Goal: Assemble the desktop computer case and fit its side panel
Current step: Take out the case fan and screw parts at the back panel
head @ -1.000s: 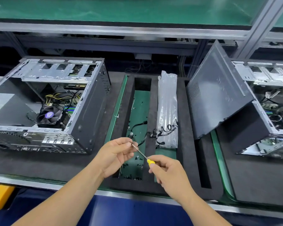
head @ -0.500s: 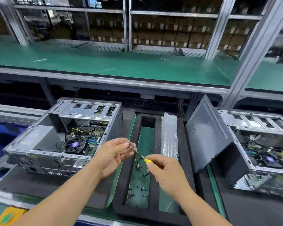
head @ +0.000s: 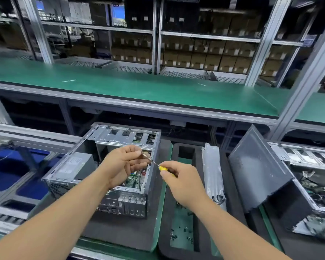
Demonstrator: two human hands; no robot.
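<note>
An open metal computer case [head: 120, 136] lies on a black foam pad, its inside facing up. In front of it, my right hand [head: 182, 181] grips the yellow handle of a small screwdriver [head: 152, 161]. My left hand [head: 123, 164] pinches the screwdriver's tip; whether a screw sits there I cannot tell. A dark grey side panel [head: 255, 167] leans tilted against a second open case [head: 311, 166] on the right.
A black foam tray [head: 178, 246] with a green floor and several loose screws sits between the two cases, next to a clear plastic bag of cables [head: 212, 171]. A green shelf [head: 139, 91] runs across above the conveyor, with shelving of boxes behind.
The view has tilted upward and to the left, so the cases sit lower in frame. Both hands keep the same hold on the screwdriver and now hang over the left case.
</note>
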